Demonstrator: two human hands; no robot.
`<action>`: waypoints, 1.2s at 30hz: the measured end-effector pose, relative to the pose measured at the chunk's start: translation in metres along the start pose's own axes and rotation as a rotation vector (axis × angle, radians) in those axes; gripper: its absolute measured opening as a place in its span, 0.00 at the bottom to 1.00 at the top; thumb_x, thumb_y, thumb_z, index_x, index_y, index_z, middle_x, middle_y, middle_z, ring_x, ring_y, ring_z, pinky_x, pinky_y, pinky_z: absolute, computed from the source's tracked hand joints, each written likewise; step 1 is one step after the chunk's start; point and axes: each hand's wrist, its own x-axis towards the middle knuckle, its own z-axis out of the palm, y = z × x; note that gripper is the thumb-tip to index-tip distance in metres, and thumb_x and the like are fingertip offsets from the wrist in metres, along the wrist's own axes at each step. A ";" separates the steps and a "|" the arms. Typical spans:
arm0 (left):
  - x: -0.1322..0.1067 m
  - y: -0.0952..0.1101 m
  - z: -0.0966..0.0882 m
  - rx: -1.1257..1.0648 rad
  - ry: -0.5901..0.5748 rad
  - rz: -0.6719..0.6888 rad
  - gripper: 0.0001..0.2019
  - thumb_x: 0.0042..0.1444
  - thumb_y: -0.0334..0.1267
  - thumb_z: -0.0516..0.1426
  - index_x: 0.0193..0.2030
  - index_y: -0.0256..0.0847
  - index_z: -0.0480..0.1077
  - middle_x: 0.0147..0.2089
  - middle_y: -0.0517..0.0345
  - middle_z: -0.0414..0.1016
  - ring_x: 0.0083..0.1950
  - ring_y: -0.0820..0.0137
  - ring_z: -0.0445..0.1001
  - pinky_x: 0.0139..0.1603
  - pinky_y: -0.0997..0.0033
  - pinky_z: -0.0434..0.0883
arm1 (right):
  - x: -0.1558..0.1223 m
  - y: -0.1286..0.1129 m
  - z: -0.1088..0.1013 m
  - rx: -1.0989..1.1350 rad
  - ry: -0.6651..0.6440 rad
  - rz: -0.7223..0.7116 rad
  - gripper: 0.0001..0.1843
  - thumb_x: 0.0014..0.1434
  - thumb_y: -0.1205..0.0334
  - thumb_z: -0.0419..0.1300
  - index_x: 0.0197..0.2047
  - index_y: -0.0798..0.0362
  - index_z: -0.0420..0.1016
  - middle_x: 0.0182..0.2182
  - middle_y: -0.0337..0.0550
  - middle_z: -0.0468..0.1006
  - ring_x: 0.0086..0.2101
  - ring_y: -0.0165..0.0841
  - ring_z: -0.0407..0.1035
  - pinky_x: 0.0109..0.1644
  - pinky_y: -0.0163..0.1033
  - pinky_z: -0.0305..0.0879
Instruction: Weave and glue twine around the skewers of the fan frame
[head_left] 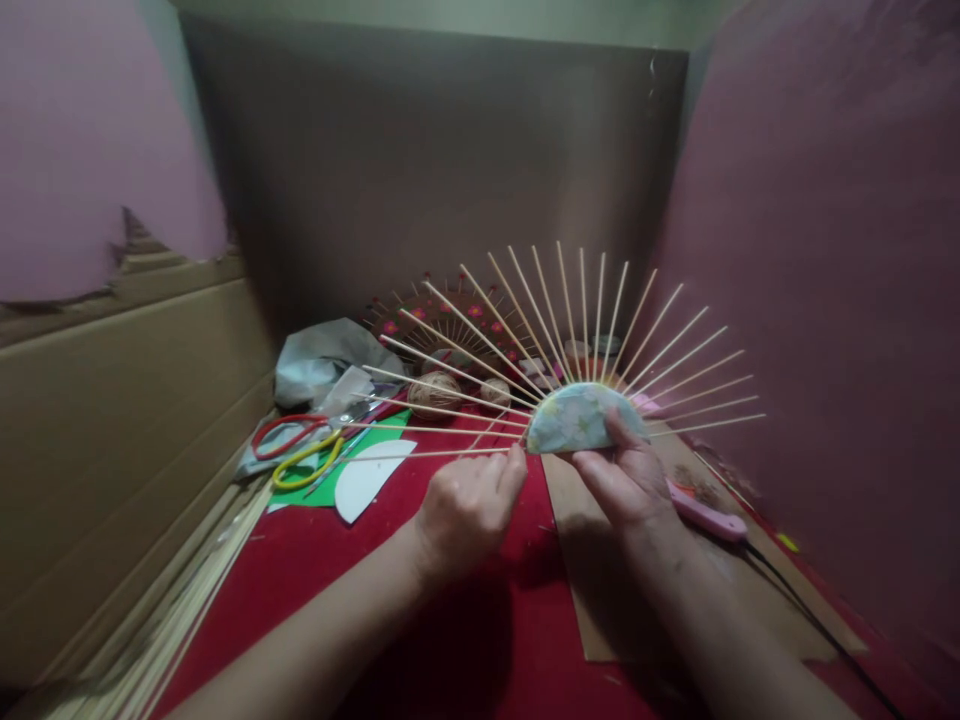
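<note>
Head view: a patterned half-disc (574, 418) rayed with thin sticks (561, 300) is held up over a red cloth (285, 590), walled on three sides.
Left wall (97, 450): cardboard, its pink facing torn; a bundle of strips (202, 590) lies along its foot.
Bag (330, 350): crumpled, contents hidden.
Scissors (306, 462): red and yellow handles, partly over a green sheet (324, 490); a white piece (375, 475) overlaps the sheet's right edge.
Back wall (427, 150): dark, beyond the stick tips; before it a flowered fan (465, 320) and a twine ball (435, 397).
Left hand (476, 505): narrow pinch on the lowest left stick, at the half-disc's left corner; red cloth shows beneath.
Right hand (630, 470): holding the half-disc, thumb on its front.
Board (622, 600): under the right forearm, its left edge on the cloth.
Pink tool (709, 515): right of the wrist; its cord crosses the board's right side.
Right wall (825, 300): pink, just beyond the right-hand sticks in view.
</note>
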 end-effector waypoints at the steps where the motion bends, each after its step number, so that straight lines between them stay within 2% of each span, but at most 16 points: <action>1: -0.001 0.001 0.001 -0.034 -0.005 -0.013 0.15 0.59 0.29 0.48 0.48 0.35 0.72 0.23 0.53 0.70 0.23 0.70 0.66 0.25 0.71 0.57 | 0.000 0.000 0.000 0.001 -0.003 0.001 0.13 0.57 0.64 0.59 0.47 0.50 0.72 0.41 0.43 0.79 0.54 0.39 0.65 0.61 0.60 0.54; 5: -0.003 0.004 0.006 -0.183 0.004 -0.136 0.12 0.59 0.29 0.49 0.42 0.37 0.73 0.24 0.55 0.71 0.23 0.72 0.66 0.26 0.73 0.58 | 0.002 -0.001 0.000 -0.003 -0.002 -0.006 0.14 0.57 0.63 0.59 0.48 0.49 0.71 0.41 0.42 0.79 0.55 0.39 0.64 0.61 0.61 0.52; 8: -0.002 0.009 0.008 -0.320 0.049 -0.190 0.10 0.59 0.30 0.49 0.41 0.38 0.71 0.26 0.55 0.72 0.25 0.72 0.69 0.27 0.74 0.60 | 0.002 -0.001 0.001 0.000 -0.038 -0.014 0.13 0.61 0.61 0.55 0.49 0.49 0.71 0.42 0.43 0.79 0.54 0.38 0.65 0.61 0.61 0.52; 12: 0.001 0.015 0.005 -0.464 0.109 -0.293 0.09 0.59 0.30 0.50 0.42 0.36 0.70 0.25 0.57 0.71 0.22 0.75 0.67 0.26 0.76 0.61 | 0.002 -0.001 0.002 0.027 -0.054 0.018 0.14 0.64 0.58 0.50 0.50 0.50 0.70 0.42 0.43 0.79 0.52 0.36 0.67 0.61 0.57 0.53; 19: 0.001 0.014 0.005 -0.435 0.128 -0.211 0.10 0.57 0.29 0.51 0.44 0.37 0.70 0.29 0.53 0.75 0.28 0.71 0.74 0.31 0.75 0.66 | 0.000 0.000 0.006 0.006 -0.024 0.086 0.19 0.65 0.54 0.48 0.55 0.51 0.67 0.46 0.45 0.78 0.53 0.36 0.66 0.61 0.56 0.55; 25: -0.001 0.014 0.005 -0.366 0.163 -0.165 0.08 0.57 0.28 0.51 0.41 0.37 0.69 0.29 0.54 0.76 0.28 0.72 0.74 0.30 0.76 0.66 | 0.001 0.002 0.004 -0.003 -0.053 0.109 0.20 0.65 0.53 0.48 0.56 0.50 0.66 0.48 0.44 0.76 0.54 0.35 0.65 0.60 0.55 0.57; 30: -0.002 0.014 0.008 -0.340 0.244 -0.099 0.08 0.58 0.27 0.50 0.43 0.36 0.65 0.26 0.58 0.73 0.24 0.73 0.71 0.27 0.75 0.66 | 0.000 0.002 0.008 -0.022 -0.018 0.125 0.23 0.66 0.52 0.46 0.59 0.54 0.63 0.49 0.47 0.75 0.57 0.36 0.62 0.62 0.54 0.54; 36: -0.004 0.013 0.011 -0.288 0.248 -0.090 0.09 0.57 0.27 0.49 0.44 0.36 0.64 0.28 0.58 0.73 0.25 0.73 0.72 0.27 0.74 0.67 | -0.005 0.004 0.018 -0.026 0.009 0.131 0.21 0.66 0.52 0.46 0.58 0.53 0.64 0.46 0.44 0.77 0.56 0.32 0.62 0.63 0.49 0.53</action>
